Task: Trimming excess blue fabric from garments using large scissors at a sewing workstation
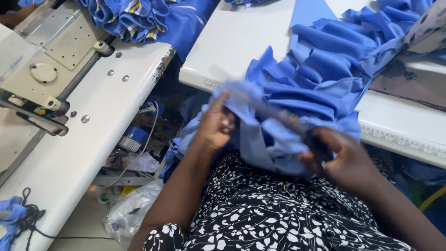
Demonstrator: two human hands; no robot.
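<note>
Left hand (pixel 216 125) pinches the blue fabric (pixel 297 93), fingers closed on a bunched edge, holding it taut. Right hand (pixel 341 160) grips dark scissors (pixel 297 125) (blurred), blades just beyond its fingertips against the cloth. The remaining fabric trails from both hands onto the white bench (pixel 241 37).

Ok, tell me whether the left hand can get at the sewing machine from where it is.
Probably yes: the left hand pinches the blue fabric, and only an open gap separates it from the sewing machine.
</note>
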